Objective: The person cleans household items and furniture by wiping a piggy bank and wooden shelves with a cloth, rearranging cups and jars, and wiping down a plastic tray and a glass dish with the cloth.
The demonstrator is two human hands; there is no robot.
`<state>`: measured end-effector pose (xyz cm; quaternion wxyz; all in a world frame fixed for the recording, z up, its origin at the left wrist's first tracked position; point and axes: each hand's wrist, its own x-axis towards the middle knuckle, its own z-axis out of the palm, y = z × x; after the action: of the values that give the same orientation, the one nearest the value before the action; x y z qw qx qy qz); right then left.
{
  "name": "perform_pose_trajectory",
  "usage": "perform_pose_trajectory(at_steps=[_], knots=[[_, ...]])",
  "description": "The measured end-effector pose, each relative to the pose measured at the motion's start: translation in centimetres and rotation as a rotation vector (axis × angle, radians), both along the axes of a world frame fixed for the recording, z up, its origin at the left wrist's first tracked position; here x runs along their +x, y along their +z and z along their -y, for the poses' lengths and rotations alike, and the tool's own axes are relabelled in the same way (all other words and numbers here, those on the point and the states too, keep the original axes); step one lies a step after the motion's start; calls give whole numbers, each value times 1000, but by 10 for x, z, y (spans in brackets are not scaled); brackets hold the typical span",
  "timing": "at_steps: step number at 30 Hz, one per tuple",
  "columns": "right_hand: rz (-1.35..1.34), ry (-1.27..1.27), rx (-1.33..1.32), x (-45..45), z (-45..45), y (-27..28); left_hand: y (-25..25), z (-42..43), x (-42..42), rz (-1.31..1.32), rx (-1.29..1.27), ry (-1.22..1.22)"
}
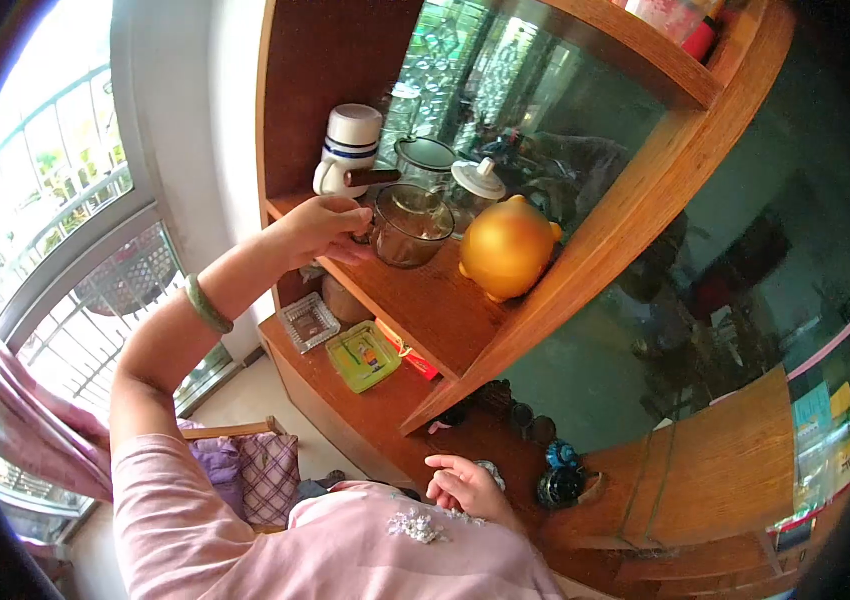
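My left hand (330,228), at the end of an outstretched arm with a green bangle, is closed on the handle of a clear glass cup (413,232) at the cabinet shelf. Whether the cup touches the shelf I cannot tell. Just behind stand a glass vessel (427,160), a brown handle (372,177) and a white thermos jug (351,145). A round golden ornament (508,250) sits right of the cup, near a white knobbed lid (479,178). Low in front of my chest, my right hand (470,490) has loosely bent, parted fingers and holds nothing visible.
The lower shelf carries a glass dish (309,322), a green tray (363,357) and a red packet (419,363). A slanting wooden post (595,215) borders the shelf on the right. Below left is a chair with a checked cushion (270,478); windows and a curtain (30,405) lie left.
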<state>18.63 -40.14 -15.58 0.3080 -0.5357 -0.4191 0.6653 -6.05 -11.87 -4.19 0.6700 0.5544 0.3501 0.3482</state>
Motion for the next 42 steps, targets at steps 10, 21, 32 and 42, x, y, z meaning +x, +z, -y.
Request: perform_pose_trajectory(at_steps=[10, 21, 32, 42], knots=[[-9, -159, -24, -12, 4, -5, -22, -57, -12, 77, -111, -125], [26, -142, 16, -23, -7, -15, -27, -67, -3, 138, -106, -148], [502, -519, 98, 37, 24, -121, -20, -67, 10, -115, -136, -187], [1447, -495, 134, 91, 72, -208, -12, -38, -14, 41, -160, -151]])
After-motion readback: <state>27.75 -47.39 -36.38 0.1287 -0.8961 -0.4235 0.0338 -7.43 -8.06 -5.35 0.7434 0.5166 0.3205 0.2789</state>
